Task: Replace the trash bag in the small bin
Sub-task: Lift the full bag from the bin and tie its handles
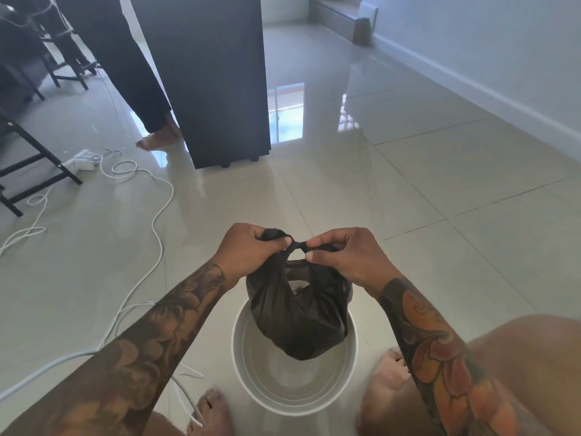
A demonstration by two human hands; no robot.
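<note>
The bag (298,316) hangs above the bin (294,401), between 2 feet, cabinet (213,80) behind.

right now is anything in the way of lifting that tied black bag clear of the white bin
Nothing visible blocks it. Both the left hand and right hand already grip the black bag at its knotted top, and it hangs over the white bin, with open space above.
</note>
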